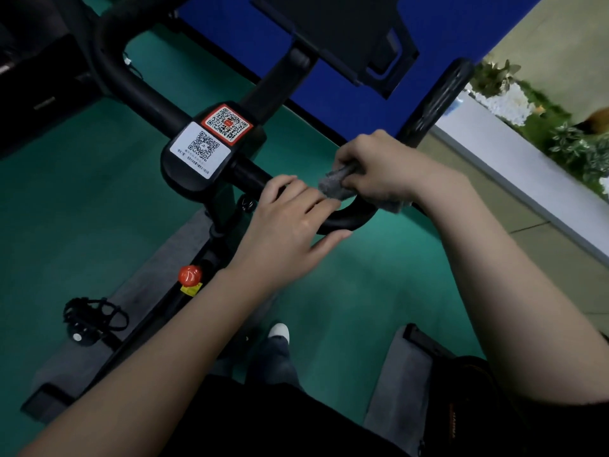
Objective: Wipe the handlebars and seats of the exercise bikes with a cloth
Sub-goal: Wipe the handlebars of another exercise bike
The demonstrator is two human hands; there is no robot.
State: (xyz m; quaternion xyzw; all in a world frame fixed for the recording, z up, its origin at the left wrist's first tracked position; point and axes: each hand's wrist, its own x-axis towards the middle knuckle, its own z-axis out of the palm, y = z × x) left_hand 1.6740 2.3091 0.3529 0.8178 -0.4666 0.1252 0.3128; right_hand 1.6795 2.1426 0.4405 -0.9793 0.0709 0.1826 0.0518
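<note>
1. Two bare hands meet on the black handlebar (342,222), seen from the head camera looking down.
2. The right hand (379,166) has its grip clenched round a grey cloth (336,186). Its fingers curl over the cloth and hold it against the handlebar, where the bar bends toward its upturned right end.
3. The cloth sits bunched under that hand. One fuzzy end sticks out toward the left hand (290,222), and a smaller bit shows below the heel of the right hand.
4. The left hand lies on the bar just beside the cloth with its grip released. Its fingers run fairly straight across the top of the bar, the fingertips touch the cloth's loose end, and the thumb stretches out by the lower curve.
5. Left of that hand, a black centre block (184,179) carries a white code sticker (199,148) and a red code sticker (226,123), side by side.
6. Lower down, a red knob (189,275) stands on the bike frame (207,258) above a yellow label. A strapped pedal (89,319) sits further left.
7. The bike stands on a grey mat (158,275) on the green floor (82,209). A white shoe toe (279,333) shows near the bottom middle.
8. Behind the handlebar are a blue panel (329,94) and a black screen holder (336,34). At the far right, plants (573,143) line a white ledge (494,150).
</note>
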